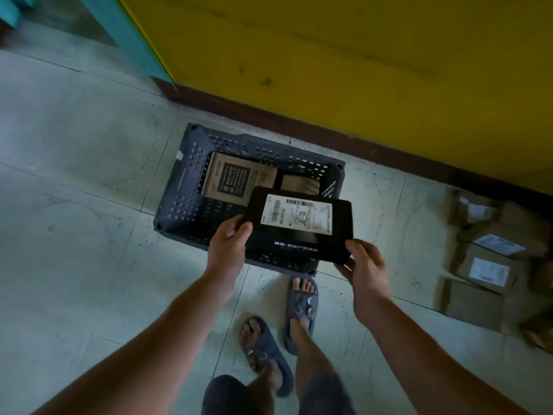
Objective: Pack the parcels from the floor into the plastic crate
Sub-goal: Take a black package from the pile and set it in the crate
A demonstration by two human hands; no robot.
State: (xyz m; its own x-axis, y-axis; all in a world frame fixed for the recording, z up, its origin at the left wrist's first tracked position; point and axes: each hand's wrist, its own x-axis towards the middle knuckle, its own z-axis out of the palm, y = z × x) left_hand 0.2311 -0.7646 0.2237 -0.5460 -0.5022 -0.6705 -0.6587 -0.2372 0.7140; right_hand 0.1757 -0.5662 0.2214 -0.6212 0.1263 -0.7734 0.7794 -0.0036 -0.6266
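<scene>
A flat black parcel [299, 232] with a white shipping label is held level above the near right part of the dark plastic crate [182, 187]. My left hand [229, 247] grips its left edge and my right hand [363, 266] grips its near right corner. Inside the crate lie a brown cardboard parcel [236, 178] with a dark printed panel and, to its right, a second brown parcel [300, 184], partly hidden by the black one. The crate stands on the tiled floor close to the wall.
A pile of brown cardboard parcels [490, 265] with white labels lies on the floor at the right. A yellow wall [359, 55] with a dark skirting runs behind the crate. My feet in grey sandals [300, 313] stand just in front of the crate.
</scene>
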